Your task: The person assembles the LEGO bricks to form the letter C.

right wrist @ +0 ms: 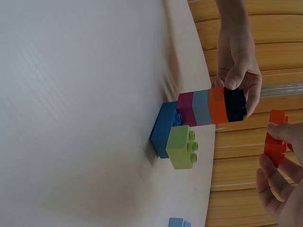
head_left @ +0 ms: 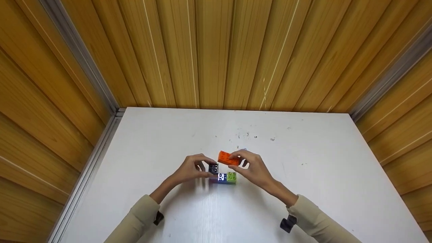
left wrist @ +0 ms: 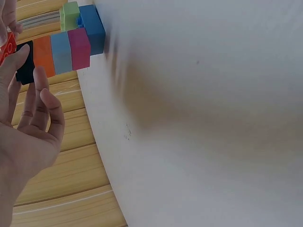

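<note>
A blue brick (right wrist: pixel 163 130) lies on the table, bearing a light green brick (right wrist: pixel 180 147) at one end and a column at the other: magenta (right wrist: pixel 185 109), grey-blue (right wrist: pixel 201 108), orange (right wrist: pixel 218 106) and black (right wrist: pixel 234 105) on top. My left hand (head_left: pixel 190 170) (left wrist: pixel 28 127) (right wrist: pixel 239 61) grips the black brick between thumb and fingers. Apart from the column, beside its top, my right hand (head_left: pixel 253 168) (right wrist: pixel 289 175) pinches a red-orange brick (head_left: pixel 226 158) (right wrist: pixel 275 137), studs showing. In the left wrist view that brick (left wrist: pixel 7 47) is partly cut off.
Another light blue brick (right wrist: pixel 177 222) stands on the white table (head_left: pixel 168 135), partly cut off in the right wrist view and mostly behind my right hand in the head view. Wood-patterned walls (head_left: pixel 209 54) rise at the back and sides.
</note>
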Tool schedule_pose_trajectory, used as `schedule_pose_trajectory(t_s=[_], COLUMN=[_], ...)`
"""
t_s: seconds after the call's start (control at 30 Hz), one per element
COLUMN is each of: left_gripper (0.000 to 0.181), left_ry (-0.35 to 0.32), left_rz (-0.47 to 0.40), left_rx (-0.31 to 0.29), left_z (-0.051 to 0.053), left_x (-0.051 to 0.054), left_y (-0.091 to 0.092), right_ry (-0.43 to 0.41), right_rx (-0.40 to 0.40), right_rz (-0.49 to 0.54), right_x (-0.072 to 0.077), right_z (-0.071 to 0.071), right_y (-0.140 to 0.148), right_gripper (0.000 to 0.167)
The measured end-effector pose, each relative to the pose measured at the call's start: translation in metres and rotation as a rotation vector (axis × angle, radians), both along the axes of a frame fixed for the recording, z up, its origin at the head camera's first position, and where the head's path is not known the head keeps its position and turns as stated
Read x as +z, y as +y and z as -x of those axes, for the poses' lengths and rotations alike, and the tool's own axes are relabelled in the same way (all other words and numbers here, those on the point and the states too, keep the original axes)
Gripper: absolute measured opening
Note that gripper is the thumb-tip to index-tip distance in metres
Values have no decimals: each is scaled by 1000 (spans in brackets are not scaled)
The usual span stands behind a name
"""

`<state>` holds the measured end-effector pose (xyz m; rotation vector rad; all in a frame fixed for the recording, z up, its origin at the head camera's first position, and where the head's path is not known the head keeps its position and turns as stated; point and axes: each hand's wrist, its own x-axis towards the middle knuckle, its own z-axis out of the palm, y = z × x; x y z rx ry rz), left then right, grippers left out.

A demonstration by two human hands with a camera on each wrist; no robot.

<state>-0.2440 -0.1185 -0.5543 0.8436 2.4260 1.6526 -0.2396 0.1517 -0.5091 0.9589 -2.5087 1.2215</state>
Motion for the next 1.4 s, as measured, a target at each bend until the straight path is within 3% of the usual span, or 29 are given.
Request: schedule_pose_trajectory(t_s=[0.3,0.9,1.23,1.4], left_gripper=[41,36,36,35], left_ry=[-49,-83,-81,-77], left_rz=[21,18,9,7], left_rx=[-16,18,18,2], left_z=[-4,-4,-5,-5], left_x=[2,5,8,5], left_y=[-3,-3,-4,-2], right_ry=[57,-33,-48,-17], right_rx=[78,190,200,182], right_rz=[-96,-83,-234,-291], right_x=[-3,-8,9,8], right_z=[-9,2,3,-1], right_y=[1,0,-5,-5], right_gripper=[29,31,36,36])
